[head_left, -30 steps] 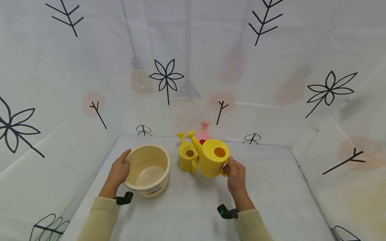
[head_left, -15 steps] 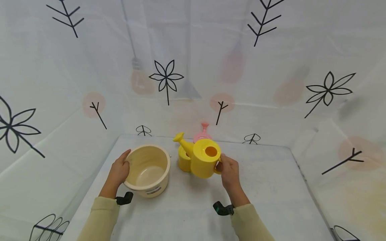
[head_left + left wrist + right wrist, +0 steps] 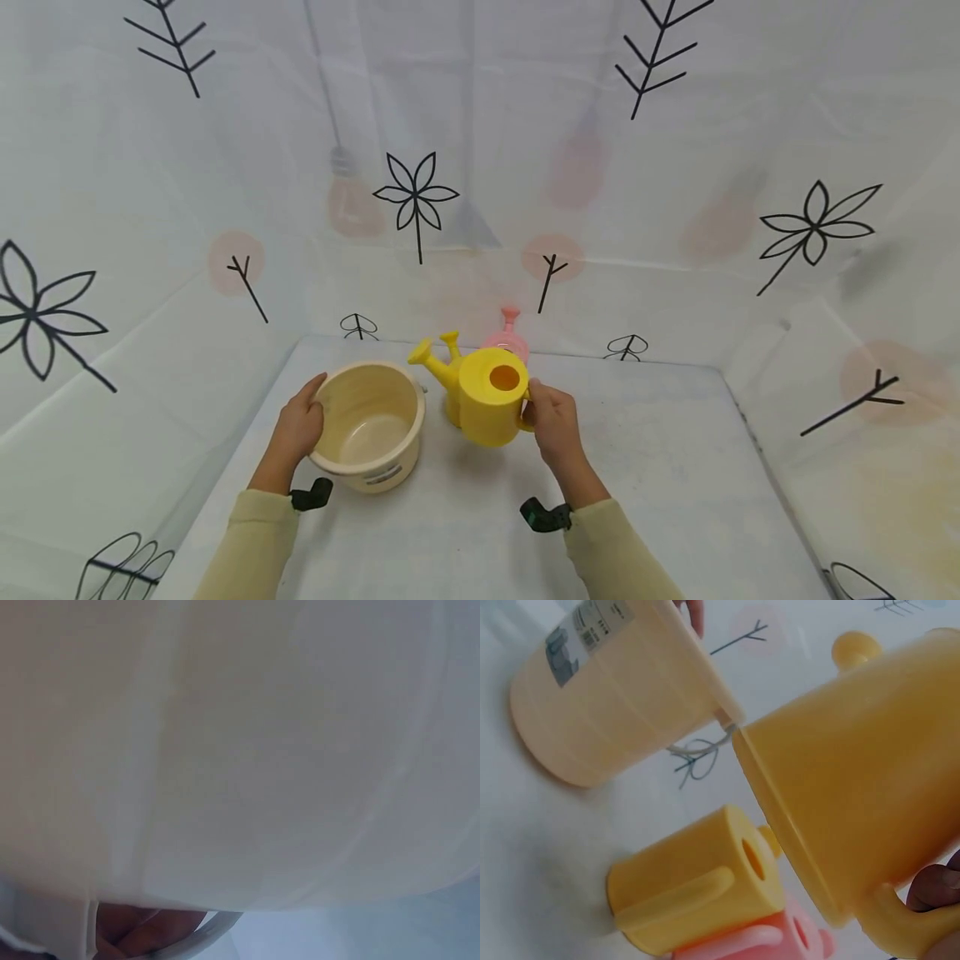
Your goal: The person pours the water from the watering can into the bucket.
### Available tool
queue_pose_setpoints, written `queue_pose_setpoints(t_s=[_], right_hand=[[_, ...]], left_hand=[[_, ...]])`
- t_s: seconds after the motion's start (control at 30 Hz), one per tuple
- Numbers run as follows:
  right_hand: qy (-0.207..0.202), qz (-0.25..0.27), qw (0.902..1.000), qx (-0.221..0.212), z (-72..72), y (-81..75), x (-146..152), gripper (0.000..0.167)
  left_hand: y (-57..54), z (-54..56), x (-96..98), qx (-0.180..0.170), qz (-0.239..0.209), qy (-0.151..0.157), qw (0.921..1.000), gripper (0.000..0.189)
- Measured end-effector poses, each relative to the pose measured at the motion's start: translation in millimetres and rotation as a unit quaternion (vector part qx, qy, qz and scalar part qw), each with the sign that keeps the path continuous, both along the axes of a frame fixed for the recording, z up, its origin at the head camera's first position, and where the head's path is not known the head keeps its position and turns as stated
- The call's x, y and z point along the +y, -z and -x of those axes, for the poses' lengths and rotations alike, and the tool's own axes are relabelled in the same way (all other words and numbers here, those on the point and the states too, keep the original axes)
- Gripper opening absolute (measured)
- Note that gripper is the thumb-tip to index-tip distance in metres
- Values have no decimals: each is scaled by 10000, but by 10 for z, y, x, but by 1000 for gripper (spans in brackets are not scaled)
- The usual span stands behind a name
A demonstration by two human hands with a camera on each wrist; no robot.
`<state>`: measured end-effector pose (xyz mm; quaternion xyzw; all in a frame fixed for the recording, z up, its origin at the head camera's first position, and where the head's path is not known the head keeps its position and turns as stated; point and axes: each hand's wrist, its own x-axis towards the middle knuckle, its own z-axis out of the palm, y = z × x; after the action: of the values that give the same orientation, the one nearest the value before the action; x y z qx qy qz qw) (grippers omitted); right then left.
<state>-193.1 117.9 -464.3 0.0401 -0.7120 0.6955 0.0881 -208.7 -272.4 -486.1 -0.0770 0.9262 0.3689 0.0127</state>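
right hand [image 3: 552, 421] pinching handle of large yellow watering can [image 3: 486, 417] | left hand [image 3: 298, 425] gripping rim of cream bucket [image 3: 401, 468] | can held above desk [image 3: 465, 525], smaller yellow watering can [image 3: 694, 889] and pink watering can [image 3: 507, 341] behind | likely light, stiff, slick plastic; handle safest hold | versus earlier frame: can shifted left, nearer bucket

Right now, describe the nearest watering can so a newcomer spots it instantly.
On the white table is a cream bucket; to its right, the right grip holds a yellow watering can by its handle. Unlike the other yellow can and pink can behind it, this one is in hand.
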Motion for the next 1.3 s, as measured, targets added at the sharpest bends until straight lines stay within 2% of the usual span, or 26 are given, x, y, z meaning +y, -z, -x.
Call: queue_pose_setpoints(t_s=[0.57, 0.8, 1.03, 1.3], right_hand=[[-289, -544, 9977, -269, 62, -70, -193, 54], [-330, -907, 9942, -480, 95, -96, -261, 59], [-446, -1121, 9902, -698, 117, -132, -303, 56], [-623, -1445, 9854, -653, 146, -177, -314, 54]], left_hand=[[-19, -20, 25, 71, 58, 31, 10000, 57], [-46, -24, 35, -31, 49, 23, 10000, 57], [-42, -15, 39, -26, 91, 41, 9999, 57], [-27, -6, 31, -24, 175, 44, 9998, 58]])
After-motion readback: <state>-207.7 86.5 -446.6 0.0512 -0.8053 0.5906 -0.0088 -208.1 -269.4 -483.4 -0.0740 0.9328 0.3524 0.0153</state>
